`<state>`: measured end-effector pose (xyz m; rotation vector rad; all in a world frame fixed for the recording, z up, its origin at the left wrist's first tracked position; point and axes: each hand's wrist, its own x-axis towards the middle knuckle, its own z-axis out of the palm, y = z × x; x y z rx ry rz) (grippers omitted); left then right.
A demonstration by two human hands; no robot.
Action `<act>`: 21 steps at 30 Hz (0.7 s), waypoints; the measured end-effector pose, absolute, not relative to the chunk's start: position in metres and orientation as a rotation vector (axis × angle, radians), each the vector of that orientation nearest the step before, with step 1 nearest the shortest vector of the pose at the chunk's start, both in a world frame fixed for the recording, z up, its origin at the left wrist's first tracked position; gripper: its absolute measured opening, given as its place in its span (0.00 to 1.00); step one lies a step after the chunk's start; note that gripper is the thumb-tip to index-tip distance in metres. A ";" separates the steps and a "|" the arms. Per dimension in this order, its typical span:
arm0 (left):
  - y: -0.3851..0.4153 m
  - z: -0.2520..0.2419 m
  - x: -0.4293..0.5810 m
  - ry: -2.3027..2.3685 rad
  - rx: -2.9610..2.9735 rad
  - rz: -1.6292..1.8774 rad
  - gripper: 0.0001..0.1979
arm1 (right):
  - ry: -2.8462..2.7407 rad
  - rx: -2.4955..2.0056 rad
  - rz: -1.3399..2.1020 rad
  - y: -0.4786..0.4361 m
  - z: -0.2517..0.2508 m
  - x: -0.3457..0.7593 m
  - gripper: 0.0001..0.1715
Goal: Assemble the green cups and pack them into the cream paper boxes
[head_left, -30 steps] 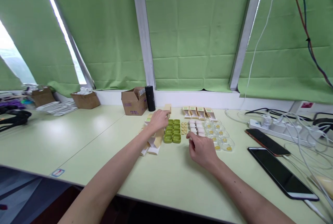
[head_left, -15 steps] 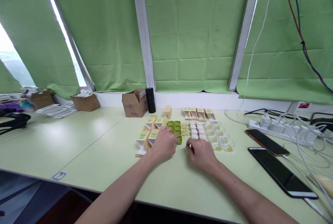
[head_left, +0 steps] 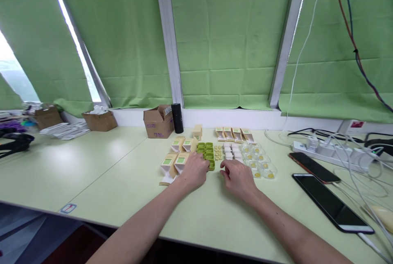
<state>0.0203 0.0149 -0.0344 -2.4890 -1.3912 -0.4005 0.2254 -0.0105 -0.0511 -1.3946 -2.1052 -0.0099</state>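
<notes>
My left hand [head_left: 195, 170] rests at the near left corner of the green square-compartment trays [head_left: 209, 152], its fingers curled against the front one; part of the grip is hidden behind the hand. Past the near end of the small pale pink and white blocks [head_left: 232, 150], my right hand [head_left: 238, 177] hovers low with bent fingers. A gap shows between its thumb and forefinger, and I see nothing in it. Small yellowish pieces [head_left: 217, 152] lie between trays and blocks. Clear plastic domes with yellow centres [head_left: 258, 161] stand to the right of the blocks.
Cream folded cartons with green windows [head_left: 169, 162] stand left of my left hand. More cartons [head_left: 235, 134] line the back. Beyond are a cardboard box [head_left: 158, 122] and a black cylinder [head_left: 177, 118]. Phones [head_left: 333, 202], a power strip [head_left: 331, 153] and loose cables lie right.
My right hand has shifted slightly away from me, and its thumb and forefinger have parted a little. My left hand stays at the green trays with hardly any movement.
</notes>
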 end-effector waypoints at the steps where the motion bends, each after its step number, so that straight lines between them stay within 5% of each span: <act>1: 0.014 -0.034 0.021 -1.379 -2.491 -0.419 0.11 | -2.093 -1.377 -0.021 -0.010 -0.051 0.226 0.09; 13: -0.001 -0.034 0.033 -0.949 -2.468 -0.736 0.11 | -1.977 -1.100 0.007 -0.004 -0.053 0.231 0.33; 21: -0.003 -0.028 0.031 -0.743 -2.379 -0.974 0.07 | -1.865 -0.930 0.204 0.002 -0.056 0.232 0.29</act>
